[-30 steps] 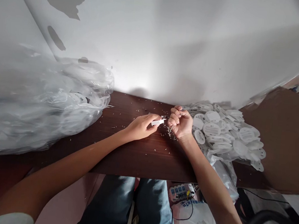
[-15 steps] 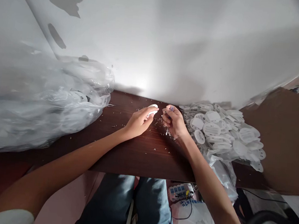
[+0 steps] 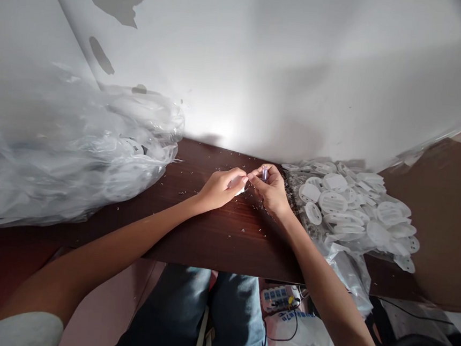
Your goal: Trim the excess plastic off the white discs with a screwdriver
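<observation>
My left hand (image 3: 221, 188) is closed round a white plastic piece (image 3: 240, 191); only its edge shows below the thumb. Close against those fingertips, the thumb and forefinger of my right hand (image 3: 271, 190) come together in a pinch. A small tool with a clear, purplish handle (image 3: 265, 174) is tucked in the right hand's fingers, its working end hidden. Whatever lies in the pinch itself is too small to make out. Tiny light bits (image 3: 243, 230) are scattered on the dark wooden table (image 3: 200, 240) around both hands.
Right of my hands lies a heap of white oval plastic pieces (image 3: 333, 202) on clear plastic. A big clear bag (image 3: 73, 164) of white pieces fills the left side. Cardboard (image 3: 447, 224) stands far right, a white wall (image 3: 240, 61) behind. Below the table is a power strip (image 3: 280, 298).
My hands have come together, fingertips meeting. The left hand has turned over the white piece, hiding most of it. The tool's thin end, seen below the right hand before, no longer shows.
</observation>
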Tool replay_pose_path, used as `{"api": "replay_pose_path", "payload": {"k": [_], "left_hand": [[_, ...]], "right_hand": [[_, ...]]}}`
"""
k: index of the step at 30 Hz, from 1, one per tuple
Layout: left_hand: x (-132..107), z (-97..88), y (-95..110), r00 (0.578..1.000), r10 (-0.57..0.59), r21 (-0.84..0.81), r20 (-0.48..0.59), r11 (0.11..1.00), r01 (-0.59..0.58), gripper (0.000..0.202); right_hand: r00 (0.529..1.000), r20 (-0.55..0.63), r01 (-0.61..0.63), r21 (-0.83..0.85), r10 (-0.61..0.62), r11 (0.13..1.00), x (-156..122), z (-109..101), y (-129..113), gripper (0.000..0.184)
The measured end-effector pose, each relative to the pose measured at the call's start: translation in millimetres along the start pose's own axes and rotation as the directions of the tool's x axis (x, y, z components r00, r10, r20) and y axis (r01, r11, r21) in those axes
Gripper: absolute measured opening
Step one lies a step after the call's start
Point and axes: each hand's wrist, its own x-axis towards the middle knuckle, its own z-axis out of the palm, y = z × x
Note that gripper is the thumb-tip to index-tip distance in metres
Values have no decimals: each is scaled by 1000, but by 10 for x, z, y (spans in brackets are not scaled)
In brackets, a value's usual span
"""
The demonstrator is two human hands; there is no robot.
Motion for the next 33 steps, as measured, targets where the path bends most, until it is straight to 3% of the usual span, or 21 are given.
{"api": "replay_pose_path", "payload": {"k": [15, 20, 22, 25, 28, 30, 33], "left_hand": [[50, -9, 26, 992, -33, -41, -121, 999, 28, 14], [35, 21, -18, 994, -20, -40, -104, 999, 15, 15], [9, 46, -63, 996, -4, -46, -84, 999, 0, 31], [-21, 69, -113, 997, 60, 15, -42, 998, -59, 60], [-17, 51, -124, 979, 201, 120, 38, 972, -204, 39], [-2, 25, -123, 942, 325, 176, 82, 926, -334, 24], [12, -10, -128, 911, 404, 236, 80, 880, -411, 24]], "right_hand": [[999, 41, -3, -149, 9, 989, -58, 36, 28, 37], [1000, -8, -9, -153, 8, 988, -55, 55, 20, 39], [999, -52, -4, -134, -3, 991, -29, 25, -8, 37], [992, -121, 32, -99, -44, 995, 32, -69, -83, 33], [992, -128, -3, -87, -8, 996, 84, -170, -162, 34], [995, -86, -61, -115, 52, 991, 97, -212, -192, 35], [995, -4, -103, -173, 104, 980, 88, -234, -195, 36]]}}
